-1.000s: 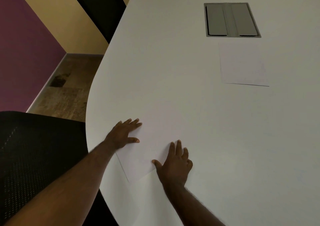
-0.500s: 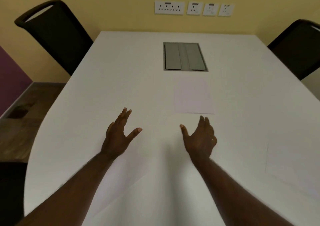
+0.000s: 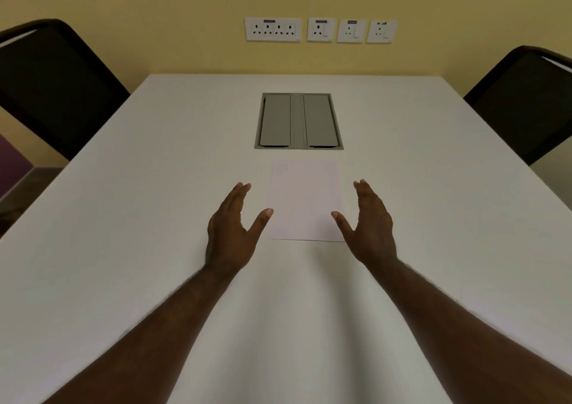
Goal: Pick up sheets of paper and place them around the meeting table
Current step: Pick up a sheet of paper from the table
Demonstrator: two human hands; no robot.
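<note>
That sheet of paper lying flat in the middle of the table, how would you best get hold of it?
Probably by its near edge. The sheet of paper lies flat on the table, so there is nothing to pinch from above. The left hand and right hand hover open at its two sides; they could slide it nearer, lift that edge, then pinch it.

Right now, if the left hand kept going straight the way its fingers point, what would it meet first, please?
The left hand would probably pass left of the white paper sheet and meet the grey recessed cable box, though depth is unclear.

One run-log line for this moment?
left hand: open, empty | right hand: open, empty | paper stack: flat between hands, untouched
</note>
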